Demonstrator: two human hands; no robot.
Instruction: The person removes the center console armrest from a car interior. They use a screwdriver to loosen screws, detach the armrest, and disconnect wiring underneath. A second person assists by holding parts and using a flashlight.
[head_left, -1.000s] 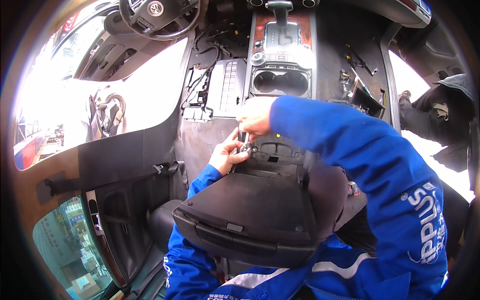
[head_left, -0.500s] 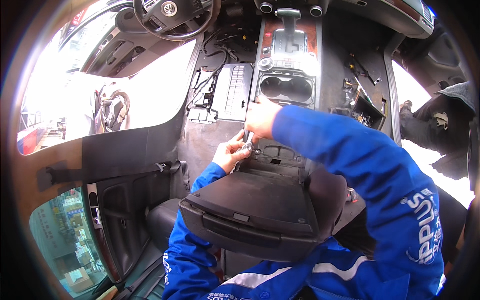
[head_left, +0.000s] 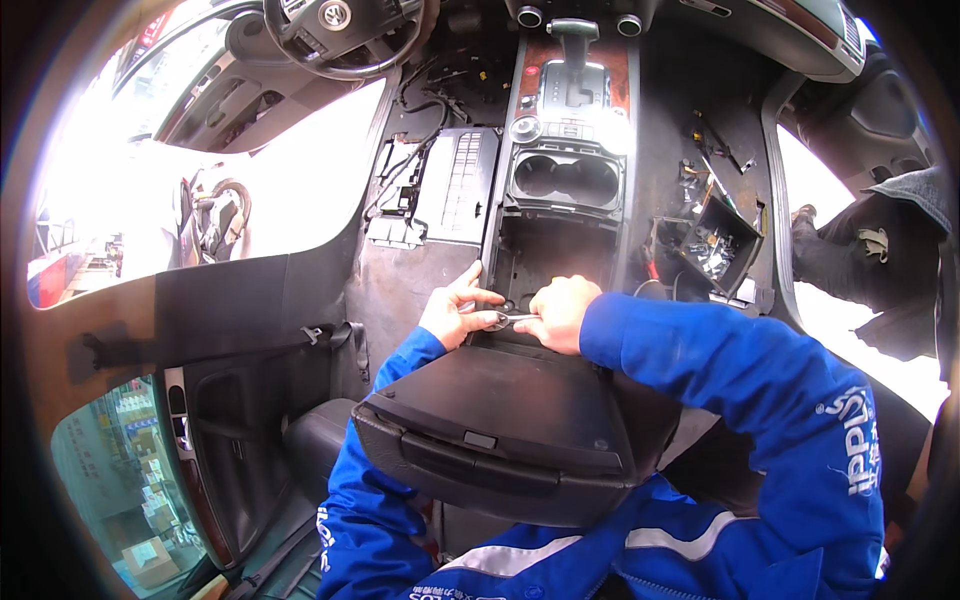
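r hand (head_left: pixel 563 313) swung right, gripping wrench (head_left: pixel 520 318), l hand (head_left: pixel 457 315) pinching it, console (head_left: pixel 557 238), car floor (head_left: pixel 395 278)

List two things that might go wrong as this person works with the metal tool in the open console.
The metal tool in the right hand might slip and pinch the left hand at its end.

The open lid, close to both hands, might swing onto them if bumped.

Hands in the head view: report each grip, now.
Left hand: partly curled at the metal hand tool's head; whether closed, cannot be told.
Right hand: closed, holding that tool.
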